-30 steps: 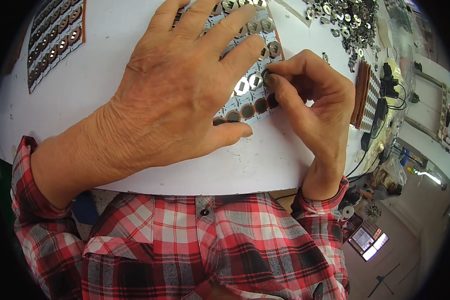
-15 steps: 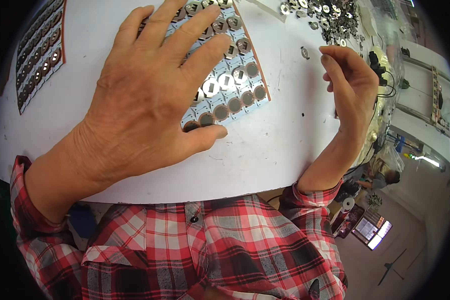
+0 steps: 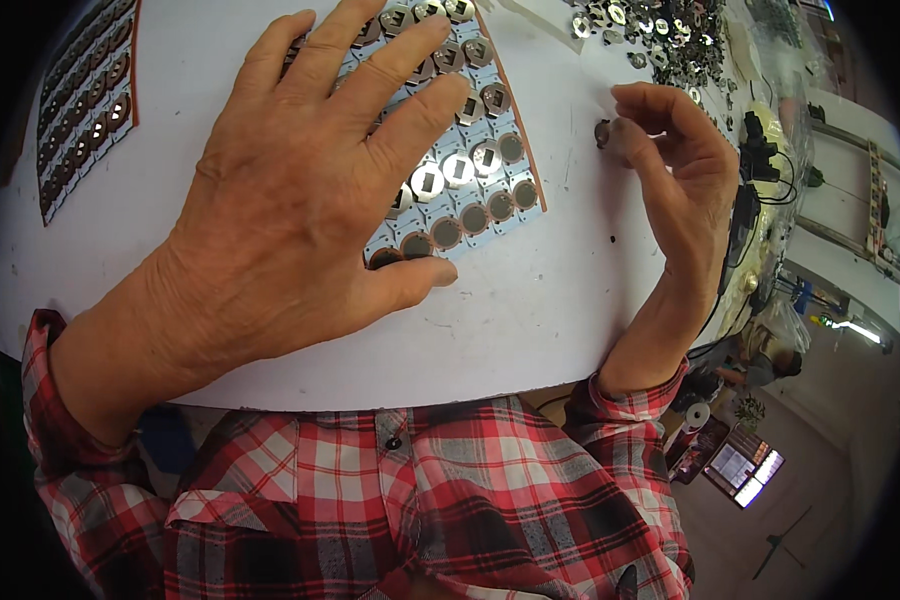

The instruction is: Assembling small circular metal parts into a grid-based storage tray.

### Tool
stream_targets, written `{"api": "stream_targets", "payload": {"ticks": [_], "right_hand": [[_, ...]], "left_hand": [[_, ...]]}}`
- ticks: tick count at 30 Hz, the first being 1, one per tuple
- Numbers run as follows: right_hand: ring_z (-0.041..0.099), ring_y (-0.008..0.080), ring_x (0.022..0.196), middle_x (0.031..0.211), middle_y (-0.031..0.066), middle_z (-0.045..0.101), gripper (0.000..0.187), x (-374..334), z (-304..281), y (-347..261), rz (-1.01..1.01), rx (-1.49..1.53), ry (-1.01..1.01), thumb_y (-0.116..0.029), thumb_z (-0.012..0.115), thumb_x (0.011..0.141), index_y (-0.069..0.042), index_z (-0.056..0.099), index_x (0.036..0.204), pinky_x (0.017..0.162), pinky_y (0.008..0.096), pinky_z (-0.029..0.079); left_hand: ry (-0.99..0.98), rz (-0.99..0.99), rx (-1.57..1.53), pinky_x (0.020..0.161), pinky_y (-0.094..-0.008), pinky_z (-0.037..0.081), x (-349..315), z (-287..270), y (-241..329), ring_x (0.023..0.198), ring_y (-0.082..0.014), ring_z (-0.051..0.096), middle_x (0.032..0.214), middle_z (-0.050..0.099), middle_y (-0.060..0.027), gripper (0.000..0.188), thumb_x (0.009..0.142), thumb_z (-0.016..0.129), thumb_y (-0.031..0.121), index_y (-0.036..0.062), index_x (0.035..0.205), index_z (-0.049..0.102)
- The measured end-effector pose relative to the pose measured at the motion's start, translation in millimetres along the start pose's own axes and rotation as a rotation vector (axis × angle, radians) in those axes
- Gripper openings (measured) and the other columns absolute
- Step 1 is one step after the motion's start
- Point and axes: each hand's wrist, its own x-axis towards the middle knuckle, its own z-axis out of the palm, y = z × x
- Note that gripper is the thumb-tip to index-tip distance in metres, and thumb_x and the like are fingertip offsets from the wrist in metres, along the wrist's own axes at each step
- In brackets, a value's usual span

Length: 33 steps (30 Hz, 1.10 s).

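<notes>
My left hand (image 3: 280,190) lies spread over a pale blue circuit board panel (image 3: 470,245), hiding much of its left part. Shiny round metal battery clips (image 3: 427,181) sit in rows on the panel. Along its near edge the round pads (image 3: 447,233) are bare. To the right of the panel, my right hand (image 3: 685,165) is curled with thumb and fingers close together. At its thumb tip a small metal clip (image 3: 602,133) shows tilted, seemingly pinched; the fingers behind it are partly hidden.
A heap of loose metal clips (image 3: 670,40) lies at the far right of the white table (image 3: 530,320). A second panel (image 3: 90,110) with clips is at the far left. Black cables (image 3: 760,160) run along the right edge. A small dark speck (image 3: 612,238) lies near my right wrist.
My right hand has moved left to the single clip that lay on the table, and that clip is now tilted at the thumb tip. The left hand stays on the panel.
</notes>
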Motion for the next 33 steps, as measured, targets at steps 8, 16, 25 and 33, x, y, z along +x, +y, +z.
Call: {"api": "stream_targets", "payload": {"ticks": [8,16,25,33], "right_hand": [[0.064,0.0076,0.079,0.091,0.0007,0.072,0.016,-8,-13,-10,-0.046,-0.225,-0.191,-0.004,0.075,0.09,0.001,0.075,0.106,0.07,0.0222,0.05],[0.064,0.0093,0.081,0.093,0.0036,0.068,0.012,-7,2,-16,0.038,0.16,-0.207,-0.007,0.068,0.098,0.002,0.069,0.106,0.062,0.0244,0.05],[0.06,0.0057,0.068,0.087,0.0033,0.068,0.009,-16,31,-31,0.109,0.409,-0.289,0.002,0.063,0.099,0.005,0.067,0.107,0.055,0.019,0.049],[0.061,0.0032,0.073,0.093,0.0029,0.072,0.014,-17,32,-34,-0.065,0.116,-0.264,0.0,0.068,0.098,0.002,0.07,0.112,0.057,0.0173,0.047]], "left_hand": [[-0.013,-0.004,0.004,0.117,-0.0602,0.031,4,1,-1,0.145,-0.0441,0.037,0.153,0.045,-0.02,0.093,0.06,0.091,0.036,0.0067,0.141,0.054],[-0.047,-0.034,0.014,0.116,-0.0601,0.032,6,0,-1,0.143,-0.0452,0.039,0.151,0.046,-0.0219,0.09,0.063,0.089,0.039,0.0051,0.14,0.055],[-0.068,-0.047,0.01,0.114,-0.06,0.033,3,0,-7,0.14,-0.0464,0.04,0.149,0.047,-0.0241,0.088,0.066,0.088,0.042,0.0033,0.138,0.056],[-0.077,-0.055,0.022,0.113,-0.0599,0.033,8,-4,-7,0.138,-0.0475,0.042,0.146,0.048,-0.026,0.086,0.069,0.086,0.045,0.0017,0.136,0.056]]}}
